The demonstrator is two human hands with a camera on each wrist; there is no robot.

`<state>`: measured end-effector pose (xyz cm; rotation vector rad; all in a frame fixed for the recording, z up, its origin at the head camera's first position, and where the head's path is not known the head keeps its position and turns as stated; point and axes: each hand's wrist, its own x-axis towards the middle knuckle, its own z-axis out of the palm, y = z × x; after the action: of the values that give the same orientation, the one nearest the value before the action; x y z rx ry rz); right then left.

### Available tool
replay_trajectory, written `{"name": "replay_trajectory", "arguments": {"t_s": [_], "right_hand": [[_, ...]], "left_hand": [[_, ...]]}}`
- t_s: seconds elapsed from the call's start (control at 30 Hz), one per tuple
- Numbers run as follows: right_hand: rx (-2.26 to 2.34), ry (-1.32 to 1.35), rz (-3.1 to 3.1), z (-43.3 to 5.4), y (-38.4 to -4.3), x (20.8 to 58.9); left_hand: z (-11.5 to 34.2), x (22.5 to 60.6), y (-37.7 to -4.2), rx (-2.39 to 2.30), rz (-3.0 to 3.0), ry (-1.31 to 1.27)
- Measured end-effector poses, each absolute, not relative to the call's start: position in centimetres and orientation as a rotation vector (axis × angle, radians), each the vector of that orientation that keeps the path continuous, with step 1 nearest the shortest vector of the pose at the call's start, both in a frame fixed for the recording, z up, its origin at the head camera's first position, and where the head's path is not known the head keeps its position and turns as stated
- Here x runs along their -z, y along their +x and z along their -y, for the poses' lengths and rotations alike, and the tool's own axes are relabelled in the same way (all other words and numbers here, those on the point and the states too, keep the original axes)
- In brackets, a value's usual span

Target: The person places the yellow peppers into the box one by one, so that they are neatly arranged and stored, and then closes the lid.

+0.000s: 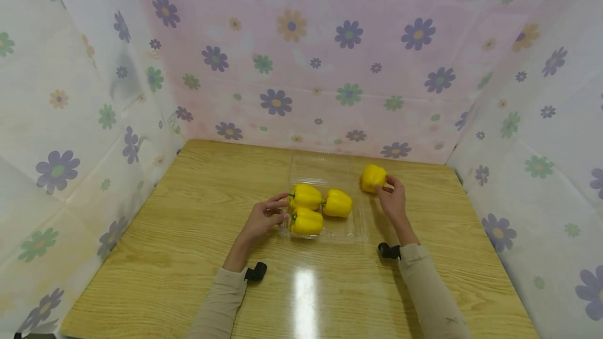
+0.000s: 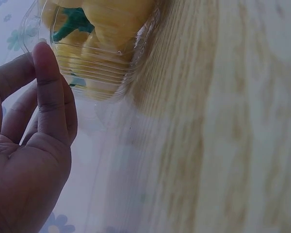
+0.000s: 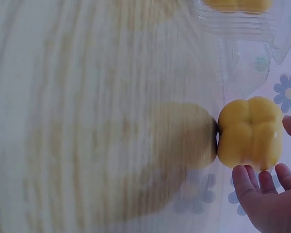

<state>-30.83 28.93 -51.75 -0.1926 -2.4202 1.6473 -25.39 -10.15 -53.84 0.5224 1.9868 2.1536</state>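
My left hand (image 1: 261, 219) is at the left edge of a clear plastic clamshell container (image 1: 357, 224), pinching its rim between thumb and fingers in the left wrist view. Inside the container lie three yellow bell peppers: one at the back left (image 1: 306, 197), one at the front left (image 1: 307, 222) and one on the right (image 1: 337, 203). Their green stems point left. Right of the container, a fourth yellow bell pepper (image 1: 373, 179) sits on the table, its lobed end visible in the right wrist view (image 3: 250, 133). My right hand (image 1: 392, 200) is beside it, thumb and spread fingertips right at its sides.
The container's transparent lid (image 1: 320, 169) lies folded back behind the peppers. All of this stands on a wood-grain table (image 1: 198, 260), with flower-patterned sheets (image 1: 320, 82) rising behind and at both sides. Light reflects off the table's front.
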Motion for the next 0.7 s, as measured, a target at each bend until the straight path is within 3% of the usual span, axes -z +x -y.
{"name": "replay_trajectory", "arguments": {"t_s": [0.7], "right_hand": [[-1.563,-0.155,2.527,-28.9,-33.0,51.4]], "left_hand": [[10.1,53.7,-25.4,-2.143,-1.994,0.485]]}}
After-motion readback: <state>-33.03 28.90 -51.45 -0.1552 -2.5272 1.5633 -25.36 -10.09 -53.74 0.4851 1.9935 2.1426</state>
